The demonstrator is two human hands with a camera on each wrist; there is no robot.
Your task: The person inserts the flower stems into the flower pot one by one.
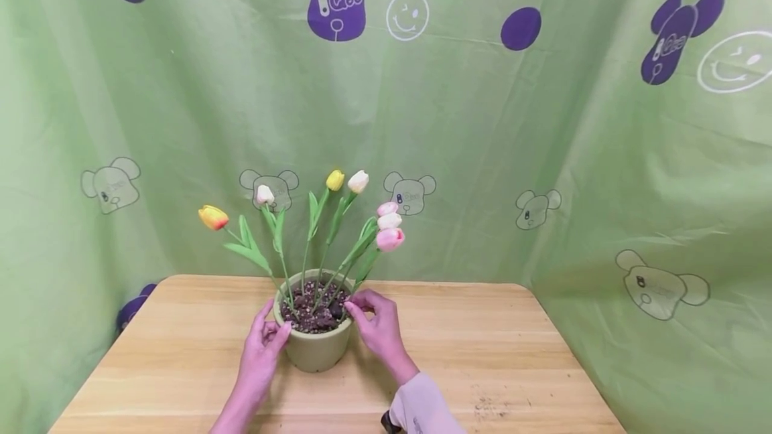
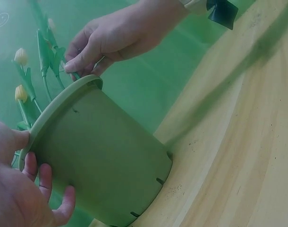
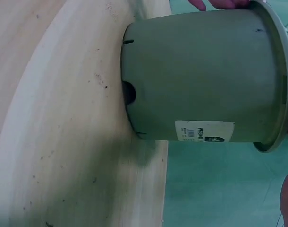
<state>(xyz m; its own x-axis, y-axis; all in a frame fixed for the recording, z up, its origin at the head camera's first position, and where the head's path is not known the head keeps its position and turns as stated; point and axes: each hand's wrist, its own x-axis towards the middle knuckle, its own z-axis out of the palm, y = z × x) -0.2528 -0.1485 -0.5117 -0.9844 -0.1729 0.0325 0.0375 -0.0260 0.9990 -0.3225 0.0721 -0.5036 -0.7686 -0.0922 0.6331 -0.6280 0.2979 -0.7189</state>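
Observation:
A green plastic flower pot (image 1: 317, 352) filled with dark, speckled soil (image 1: 309, 317) stands upright on the table. My left hand (image 1: 263, 342) holds the pot's left rim, thumb at the edge and fingers against the outer wall. At the right rim, my right hand (image 1: 380, 330) pinches a green tulip stem (image 2: 75, 75) low down, close over the soil. Several artificial tulips rise from the pot: an orange tulip (image 1: 214, 218) leans far left, a yellow tulip (image 1: 335, 180) stands mid-back, and a pink tulip (image 1: 391, 239) leans right among paler ones.
The wooden table (image 1: 470, 333) has scattered soil crumbs (image 1: 491, 407) near its front right. A green curtain (image 1: 458, 112) with bear prints hangs behind and on both sides. A paper label (image 3: 205, 131) is stuck on the pot's side.

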